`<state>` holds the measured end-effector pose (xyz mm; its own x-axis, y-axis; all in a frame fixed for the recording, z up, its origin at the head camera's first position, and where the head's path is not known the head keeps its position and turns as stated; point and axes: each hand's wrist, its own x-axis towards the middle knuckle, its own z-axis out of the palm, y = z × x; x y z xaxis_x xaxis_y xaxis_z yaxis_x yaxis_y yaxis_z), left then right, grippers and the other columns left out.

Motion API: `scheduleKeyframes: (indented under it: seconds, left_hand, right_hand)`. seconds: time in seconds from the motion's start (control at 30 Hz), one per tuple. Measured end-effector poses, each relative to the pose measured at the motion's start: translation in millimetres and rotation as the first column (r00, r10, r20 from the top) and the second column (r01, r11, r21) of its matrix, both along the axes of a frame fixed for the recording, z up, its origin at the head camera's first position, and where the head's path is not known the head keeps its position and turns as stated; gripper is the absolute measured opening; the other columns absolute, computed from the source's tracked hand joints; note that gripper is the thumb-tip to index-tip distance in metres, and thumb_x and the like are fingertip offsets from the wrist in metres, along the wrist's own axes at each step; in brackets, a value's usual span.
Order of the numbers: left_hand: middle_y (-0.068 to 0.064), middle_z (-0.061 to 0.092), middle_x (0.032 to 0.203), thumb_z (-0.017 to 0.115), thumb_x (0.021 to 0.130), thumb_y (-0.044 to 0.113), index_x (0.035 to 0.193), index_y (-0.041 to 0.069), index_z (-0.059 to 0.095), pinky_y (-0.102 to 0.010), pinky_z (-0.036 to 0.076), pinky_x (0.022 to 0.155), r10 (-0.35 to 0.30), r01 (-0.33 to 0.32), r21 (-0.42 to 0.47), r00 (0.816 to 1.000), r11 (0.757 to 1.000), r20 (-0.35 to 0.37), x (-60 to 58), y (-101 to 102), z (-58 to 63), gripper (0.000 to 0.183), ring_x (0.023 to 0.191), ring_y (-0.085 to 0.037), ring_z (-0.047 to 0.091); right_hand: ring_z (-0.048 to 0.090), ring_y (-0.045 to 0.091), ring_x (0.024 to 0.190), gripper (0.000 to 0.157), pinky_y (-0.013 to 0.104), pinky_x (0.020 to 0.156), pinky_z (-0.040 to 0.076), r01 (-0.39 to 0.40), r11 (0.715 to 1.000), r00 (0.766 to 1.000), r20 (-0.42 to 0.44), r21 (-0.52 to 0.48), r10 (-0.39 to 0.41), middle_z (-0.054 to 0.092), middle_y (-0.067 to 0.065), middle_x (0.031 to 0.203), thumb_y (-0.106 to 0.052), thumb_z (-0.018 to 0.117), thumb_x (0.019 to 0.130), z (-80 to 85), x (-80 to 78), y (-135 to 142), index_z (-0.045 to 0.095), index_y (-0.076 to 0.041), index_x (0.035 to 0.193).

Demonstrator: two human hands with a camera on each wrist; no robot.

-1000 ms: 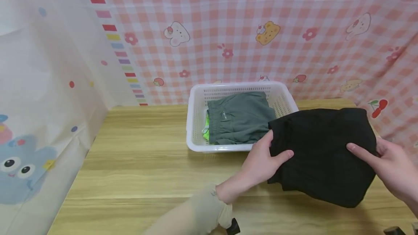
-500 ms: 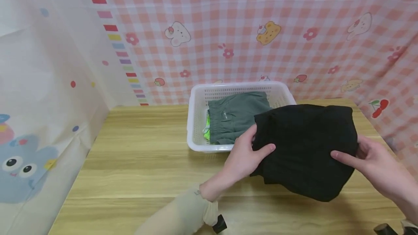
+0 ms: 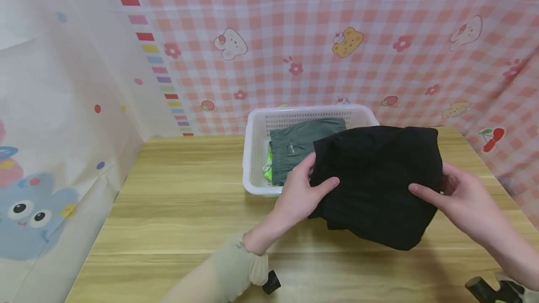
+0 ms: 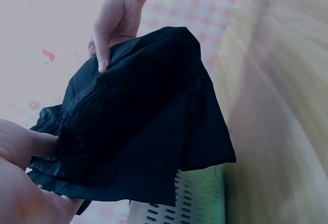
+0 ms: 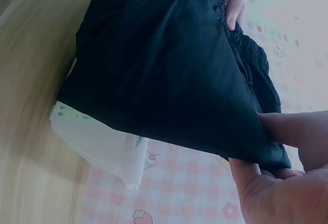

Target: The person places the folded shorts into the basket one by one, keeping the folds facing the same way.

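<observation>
Folded black shorts [image 3: 375, 186] with a gathered elastic waistband, plain in the right wrist view, hang in the air between my two hands. My left hand [image 3: 299, 191] pinches their left edge, thumb on the near face and fingers behind. At the opposite edge my right hand [image 3: 459, 193] grips the cloth the same way, its fingers mostly hidden behind it. The shorts overlap the right part of a white plastic basket [image 3: 251, 153]. Inside the basket lie folded grey-green shorts [image 3: 290, 148], with a bright green item [image 3: 268, 165] peeking out at their left.
The basket stands on a wood-grain table [image 3: 181, 209], near its back edge. Behind hangs a pink checked curtain [image 3: 261, 78] with cartoon prints. A white printed sheet [image 3: 54, 97] hangs along the left side. Dark camera mounts sit at both wrists.
Both hands have carried the black shorts to the left and slightly up, so they now cover more of the basket and the grey-green shorts. The hold on the cloth looks the same.
</observation>
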<state>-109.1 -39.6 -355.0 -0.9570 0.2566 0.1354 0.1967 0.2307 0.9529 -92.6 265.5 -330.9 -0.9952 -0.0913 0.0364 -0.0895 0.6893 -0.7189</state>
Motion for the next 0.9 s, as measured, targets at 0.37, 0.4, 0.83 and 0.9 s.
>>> scheduleKeyframes:
  seconds: [0.37, 0.4, 0.83, 0.9]
  left_hand:
    - [-0.004, 0.063, 0.152, 0.073, 0.099, 0.021, 0.152, 0.016, 0.053, -0.051, 0.048, 0.121, 0.022, -0.022, -0.032, 1.0, 0.999, -0.01, 0.4, -10.9, 9.4, 0.057, 0.142, -0.022, 0.06]
    - [-0.004, 0.063, 0.152, 0.073, 0.099, 0.022, 0.152, 0.016, 0.053, -0.05, 0.048, 0.121, 0.025, -0.025, -0.033, 1.0, 0.999, -0.009, 0.2, -11.8, 9.6, 0.057, 0.143, -0.022, 0.06]
    - [-0.011, 0.052, 0.162, 0.073, 0.099, 0.022, 0.158, 0.008, 0.045, -0.054, 0.045, 0.123, 0.076, -0.075, -0.065, 0.997, 0.995, 0.01, -3.1, -29.1, 11.7, 0.067, 0.149, -0.027, 0.053]
    - [-0.01, 0.059, 0.156, 0.073, 0.099, 0.021, 0.154, 0.009, 0.049, -0.052, 0.047, 0.121, 0.074, -0.074, -0.056, 0.997, 0.996, -0.009, -4.7, -32.1, 12.4, 0.061, 0.144, -0.025, 0.058]
  right_hand:
    - [0.066, -0.012, 0.079, 0.042, 0.012, 0.066, 0.056, -0.007, 1.0, 0.999, -0.038, 0.004, 0.007, 0.062, -0.039, 0.091, -0.02, 0.079, 0.096, 8.4, -5.8, -12.3, 0.064, -0.003, 0.131]
    - [0.067, -0.012, 0.079, 0.041, 0.012, 0.066, 0.056, -0.014, 1.0, 0.999, -0.045, -0.004, 0.014, 0.063, -0.038, 0.091, -0.019, 0.079, 0.095, 8.7, -6.6, -12.9, 0.065, -0.002, 0.13]
    - [0.066, -0.014, 0.079, 0.039, 0.013, 0.065, 0.056, -0.103, 0.994, 0.988, -0.117, 0.028, 0.105, 0.079, 0.006, 0.103, -0.015, 0.08, 0.094, 9.8, -20.9, -28.3, 0.068, -0.002, 0.128]
    - [0.065, -0.016, 0.079, 0.039, 0.012, 0.065, 0.055, -0.11, 0.993, 0.985, -0.126, 0.048, 0.115, 0.078, 0.018, 0.108, -0.015, 0.08, 0.094, 11.2, -23.4, -31.9, 0.068, -0.002, 0.129]
